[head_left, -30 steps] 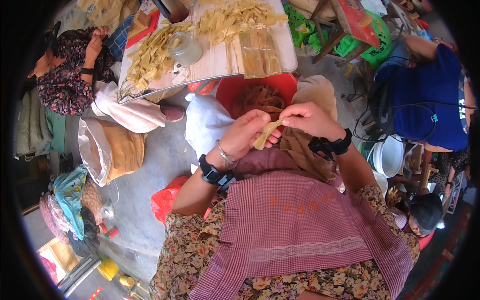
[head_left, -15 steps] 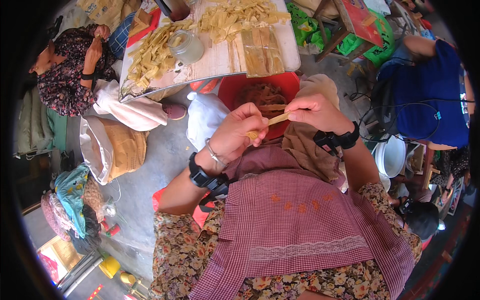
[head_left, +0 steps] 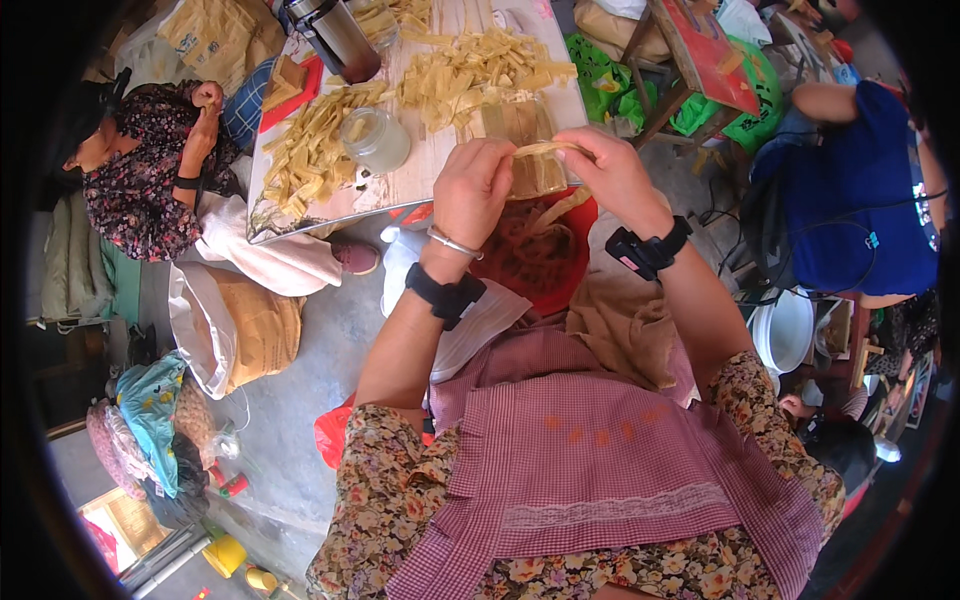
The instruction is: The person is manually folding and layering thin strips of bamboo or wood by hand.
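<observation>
A thin, pale yellow strip (head_left: pixel 540 148) stretches between my two hands near the table's front edge; I cannot tell what it is made of. One end is pinched in the closed fingers of my left hand (head_left: pixel 470 195). Thumb and fingers of my right hand (head_left: pixel 615 180) grip the other end. Just beyond them, a flat, brownish board-like piece (head_left: pixel 530 130), seemingly under clear film, lies on the table. Beneath my hands stands a red basin (head_left: pixel 578 250) with brownish, curled strips inside, partly hidden by the table edge.
The pale table (head_left: pixel 430 165) bears heaps of yellow strips (head_left: pixel 310 150), a glass jar (head_left: pixel 375 140) and a metal thermos (head_left: pixel 335 40). One person (head_left: pixel 150 170) sits at left, another in blue (head_left: pixel 850 190) at right. A paper sack (head_left: pixel 265 325) stands on the floor.
Both hands have moved forward and up from above the basin to the table's edge. The strip between them has gone from slanted to nearly level.
</observation>
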Motion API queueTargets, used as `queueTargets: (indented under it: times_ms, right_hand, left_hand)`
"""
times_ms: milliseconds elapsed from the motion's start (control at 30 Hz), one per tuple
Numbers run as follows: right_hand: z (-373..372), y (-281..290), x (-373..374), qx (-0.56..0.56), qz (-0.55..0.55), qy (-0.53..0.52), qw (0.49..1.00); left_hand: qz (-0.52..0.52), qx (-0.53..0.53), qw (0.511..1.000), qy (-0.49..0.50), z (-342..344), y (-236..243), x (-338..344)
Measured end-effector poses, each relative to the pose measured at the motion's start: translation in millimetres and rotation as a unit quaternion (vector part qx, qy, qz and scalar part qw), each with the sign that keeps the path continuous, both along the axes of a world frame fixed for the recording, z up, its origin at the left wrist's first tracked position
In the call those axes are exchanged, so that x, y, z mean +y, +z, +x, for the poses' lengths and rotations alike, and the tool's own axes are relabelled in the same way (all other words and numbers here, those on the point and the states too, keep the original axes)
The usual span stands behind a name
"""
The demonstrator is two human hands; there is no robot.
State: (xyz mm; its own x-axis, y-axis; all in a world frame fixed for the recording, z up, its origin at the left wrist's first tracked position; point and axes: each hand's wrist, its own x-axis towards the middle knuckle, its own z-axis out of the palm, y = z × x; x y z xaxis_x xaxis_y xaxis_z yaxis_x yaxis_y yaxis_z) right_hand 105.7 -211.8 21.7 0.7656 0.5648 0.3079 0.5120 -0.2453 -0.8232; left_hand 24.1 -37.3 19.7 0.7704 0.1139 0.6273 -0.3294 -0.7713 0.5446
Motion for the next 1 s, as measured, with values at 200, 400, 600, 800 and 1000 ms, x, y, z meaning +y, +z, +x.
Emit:
queueTargets:
  times_ms: [200,400,600,800,1000]
  right_hand:
    - [14,-24,11,-0.057,-0.017,-0.012,0.998]
    - [1,-12,-12,0.344,0.058,0.023,0.937]
    - [-55,19,-21,0.502,0.124,0.183,0.836]
    - [-75,27,-34,0.476,0.007,0.28,0.834]
    - [-64,32,-49,0.505,0.269,0.306,0.761]
  left_hand:
    - [0.081,0.018,0.995,0.048,11,-16,6]
    - [-0.048,0.165,0.984,-0.046,-15,-12,5]
    - [-0.219,0.205,0.949,-0.092,-55,27,-41]
    - [0.126,-0.064,0.99,0.01,-56,72,7]
    - [0.06,0.166,0.983,-0.04,-74,45,6]
